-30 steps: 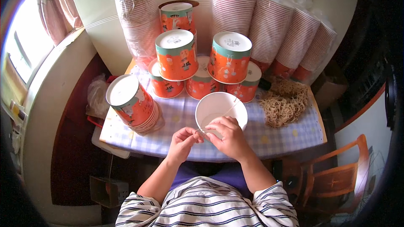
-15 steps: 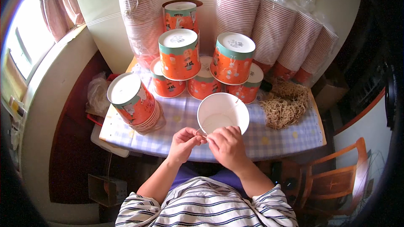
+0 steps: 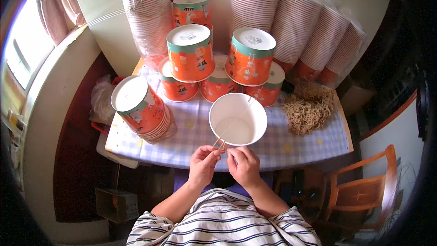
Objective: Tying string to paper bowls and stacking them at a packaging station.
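“White is the bucket (image 3: 243, 130) in front of you in the head view; where does it stand?”

“On your checked tablecloth (image 3: 193, 123), near the edge closest to you and just ahead of your hands.”

“And which way does it point?”

“Its round mouth faces up, showing you the inside bottom, so the long axis is upright. Your pale cord (image 3: 235, 120) runs slantwise over that mouth, from the far rim, right of its middle, to the near rim, left of its middle, and on to your fingers.”

“How do you hold your hands?”

“Your forearms come up from below and angle inward. Your left hand (image 3: 203, 161) has thumb and forefinger pinched on the cord at the near rim. Your right hand (image 3: 243, 164) is just beside it, fingers curled and tips drawn narrow; whether they grip the cord too, I can't tell.”

“What lies around you?”

“Orange-and-green buckets (image 3: 191, 61) behind, mouths down, two raised on a row below; a similar upturned stack (image 3: 148, 111) to your left; a tangled heap of tan cords (image 3: 309, 114) to your right.”
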The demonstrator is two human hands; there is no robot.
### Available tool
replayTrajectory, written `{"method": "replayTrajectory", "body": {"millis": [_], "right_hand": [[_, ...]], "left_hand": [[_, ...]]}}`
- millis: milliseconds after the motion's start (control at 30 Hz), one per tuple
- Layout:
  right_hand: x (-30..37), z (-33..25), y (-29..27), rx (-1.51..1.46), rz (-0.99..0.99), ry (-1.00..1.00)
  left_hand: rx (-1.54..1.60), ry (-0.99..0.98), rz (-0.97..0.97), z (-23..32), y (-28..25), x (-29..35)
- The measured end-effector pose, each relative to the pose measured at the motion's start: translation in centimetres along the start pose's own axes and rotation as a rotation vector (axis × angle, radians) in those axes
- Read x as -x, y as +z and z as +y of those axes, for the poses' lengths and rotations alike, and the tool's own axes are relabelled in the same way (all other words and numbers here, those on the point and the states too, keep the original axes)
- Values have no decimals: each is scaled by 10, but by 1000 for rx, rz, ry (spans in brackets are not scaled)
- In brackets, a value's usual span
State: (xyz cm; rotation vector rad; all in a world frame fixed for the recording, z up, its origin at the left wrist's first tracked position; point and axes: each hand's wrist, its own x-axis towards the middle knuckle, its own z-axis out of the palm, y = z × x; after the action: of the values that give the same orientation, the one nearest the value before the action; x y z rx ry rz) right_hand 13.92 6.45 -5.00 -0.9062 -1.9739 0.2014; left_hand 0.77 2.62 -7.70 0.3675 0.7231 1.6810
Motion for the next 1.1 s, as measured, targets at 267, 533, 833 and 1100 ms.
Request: {"method": "replayTrajectory", "body": {"millis": [267,533,833,1100], "right_hand": [[3,9,9,4,45,26],[5,11,6,-73,32,46],[-2,0,-17,-185,10,85],[0,3,-6,-13,17,-4]], "left_hand": [[24,-83,17,0,4,1],[-9,-75,-11,2,0,-3],[-209,81,-31,2,0,-2],[-291,153,-75,2,3,-1]]}}
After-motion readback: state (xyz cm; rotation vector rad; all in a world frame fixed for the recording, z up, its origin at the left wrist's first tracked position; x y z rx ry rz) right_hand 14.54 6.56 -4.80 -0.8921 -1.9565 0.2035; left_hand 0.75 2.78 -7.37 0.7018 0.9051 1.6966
